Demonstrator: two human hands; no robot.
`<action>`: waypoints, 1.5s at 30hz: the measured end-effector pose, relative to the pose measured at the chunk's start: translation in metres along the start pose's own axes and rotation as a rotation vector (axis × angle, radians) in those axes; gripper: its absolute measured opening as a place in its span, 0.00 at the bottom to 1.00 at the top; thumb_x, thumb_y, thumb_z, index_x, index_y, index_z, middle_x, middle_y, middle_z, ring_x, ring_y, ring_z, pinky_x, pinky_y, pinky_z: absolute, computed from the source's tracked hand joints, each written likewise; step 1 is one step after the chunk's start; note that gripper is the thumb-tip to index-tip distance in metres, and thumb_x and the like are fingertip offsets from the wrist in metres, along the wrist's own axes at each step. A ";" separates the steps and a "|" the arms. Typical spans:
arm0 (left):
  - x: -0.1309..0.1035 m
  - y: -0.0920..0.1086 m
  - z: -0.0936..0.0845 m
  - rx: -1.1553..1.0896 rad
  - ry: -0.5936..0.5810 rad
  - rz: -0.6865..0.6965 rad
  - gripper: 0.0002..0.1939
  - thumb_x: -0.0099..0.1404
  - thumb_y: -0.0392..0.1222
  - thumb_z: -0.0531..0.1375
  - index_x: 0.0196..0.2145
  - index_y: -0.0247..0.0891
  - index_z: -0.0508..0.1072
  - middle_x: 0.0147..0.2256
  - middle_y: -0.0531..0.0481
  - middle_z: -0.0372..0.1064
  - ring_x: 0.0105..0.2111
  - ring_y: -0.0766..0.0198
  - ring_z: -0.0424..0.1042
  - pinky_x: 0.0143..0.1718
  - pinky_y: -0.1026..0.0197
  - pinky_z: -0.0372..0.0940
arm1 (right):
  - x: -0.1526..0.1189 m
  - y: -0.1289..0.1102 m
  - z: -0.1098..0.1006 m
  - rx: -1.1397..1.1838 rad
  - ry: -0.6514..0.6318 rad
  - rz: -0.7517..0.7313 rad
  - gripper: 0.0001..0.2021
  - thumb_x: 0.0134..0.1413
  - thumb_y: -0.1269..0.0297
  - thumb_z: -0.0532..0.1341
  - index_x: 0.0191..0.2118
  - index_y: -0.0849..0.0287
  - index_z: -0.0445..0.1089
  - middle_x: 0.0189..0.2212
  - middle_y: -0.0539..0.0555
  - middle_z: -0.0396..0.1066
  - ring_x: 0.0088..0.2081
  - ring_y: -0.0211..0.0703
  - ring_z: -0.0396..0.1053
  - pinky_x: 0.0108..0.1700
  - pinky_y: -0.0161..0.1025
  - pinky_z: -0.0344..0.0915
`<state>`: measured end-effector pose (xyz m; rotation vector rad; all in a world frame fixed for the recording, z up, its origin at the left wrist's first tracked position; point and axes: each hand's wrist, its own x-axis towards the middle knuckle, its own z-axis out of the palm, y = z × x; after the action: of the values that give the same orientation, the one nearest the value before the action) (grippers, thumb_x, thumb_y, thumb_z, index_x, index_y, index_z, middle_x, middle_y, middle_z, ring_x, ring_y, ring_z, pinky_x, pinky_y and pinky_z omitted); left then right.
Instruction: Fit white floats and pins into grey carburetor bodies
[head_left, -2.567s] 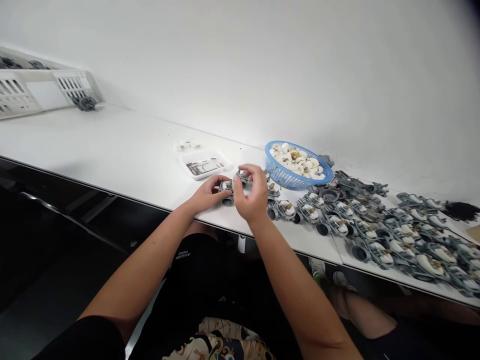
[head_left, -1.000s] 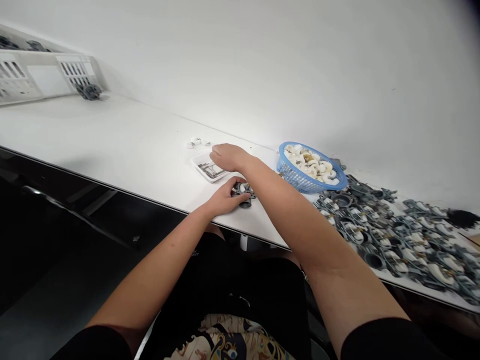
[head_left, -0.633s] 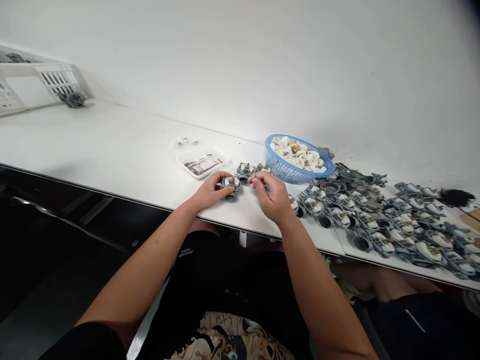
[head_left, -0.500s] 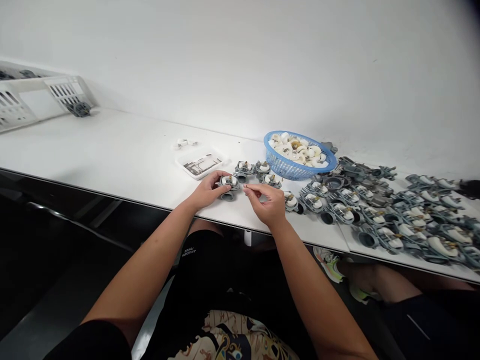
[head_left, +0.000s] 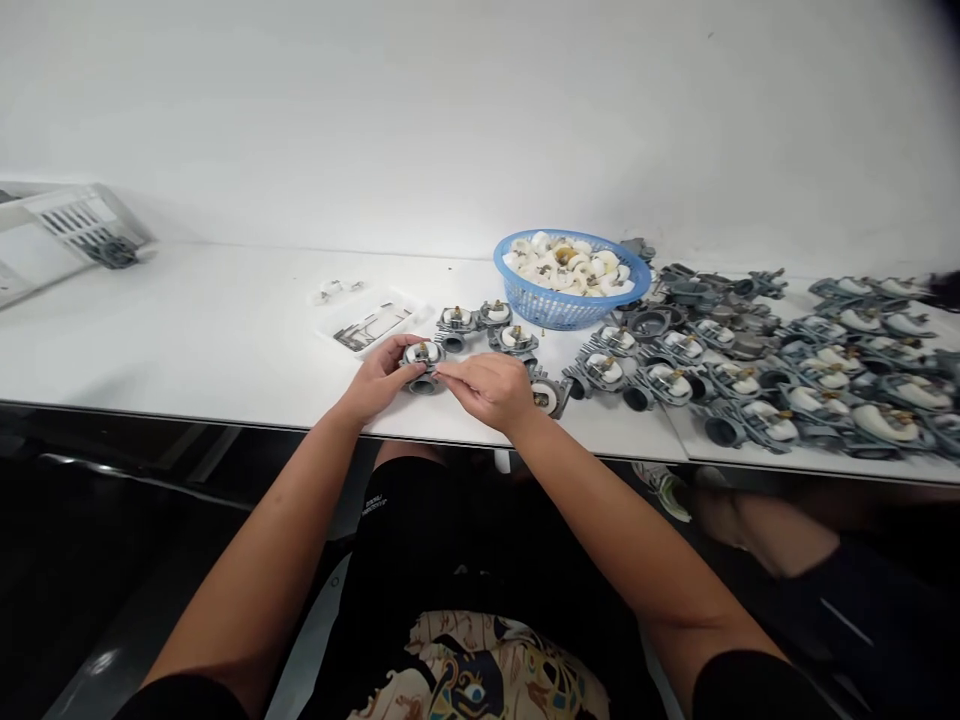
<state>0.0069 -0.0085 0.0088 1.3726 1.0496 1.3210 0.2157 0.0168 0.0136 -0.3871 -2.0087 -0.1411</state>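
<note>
My left hand (head_left: 380,382) is closed around the left side of a grey metal carburetor body (head_left: 422,384), which rests on the white table with a white float (head_left: 422,353) on its top. At the body's right side, my right hand (head_left: 487,388) makes a pinch with thumb and forefinger. Whatever lies between those fingertips is too small to make out. Just behind stand several more carburetor bodies (head_left: 453,343) with white floats, and another carburetor body (head_left: 549,396) is partly covered by my right hand.
A blue basket (head_left: 574,312) full of white floats stands by the wall. Left of it, a clear tray (head_left: 373,326) holds thin metal pins, with loose floats (head_left: 337,290) behind. Many carburetor bodies (head_left: 765,425) crowd the right. A white crate (head_left: 67,235) sits far left. Another person's leg (head_left: 780,525) shows below.
My right hand has moved left, so its pinched fingertips now meet the carburetor body's right side. My left hand keeps its hold. The whole view has shifted slightly.
</note>
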 end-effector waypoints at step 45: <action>-0.037 0.001 0.141 0.946 -0.034 0.136 0.30 0.64 0.48 0.64 0.60 0.36 0.66 0.56 0.35 0.70 0.56 0.37 0.67 0.55 0.39 0.62 | -0.072 -0.009 -0.083 -0.164 0.269 0.396 0.07 0.70 0.67 0.53 0.46 0.55 0.68 0.47 0.62 0.71 0.51 0.52 0.72 0.52 0.52 0.73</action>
<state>0.1460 -0.0532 0.0040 2.1627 1.6858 0.8836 0.3127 -0.0287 -0.0117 -0.8173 -1.6275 -0.1031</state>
